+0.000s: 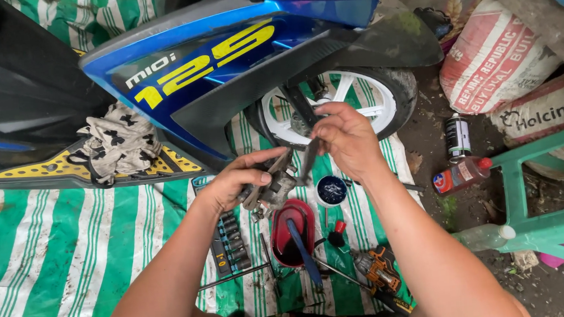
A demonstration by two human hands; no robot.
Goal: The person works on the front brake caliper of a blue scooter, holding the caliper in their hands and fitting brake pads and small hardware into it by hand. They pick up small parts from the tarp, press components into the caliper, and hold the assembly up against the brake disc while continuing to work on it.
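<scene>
Forearms raised, left hand (240, 180) grips caliper (272, 189), right hand (347, 137) pinches strip (310, 158).

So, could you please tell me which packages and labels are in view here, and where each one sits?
Sacks: top right, white with red print.
Grey sack: below them, dark print.
Can: upright on dirt, black and white label.
Bottle: lying beside it, reddish, red cap.
Scooter panel: blue, yellow decal.
</scene>
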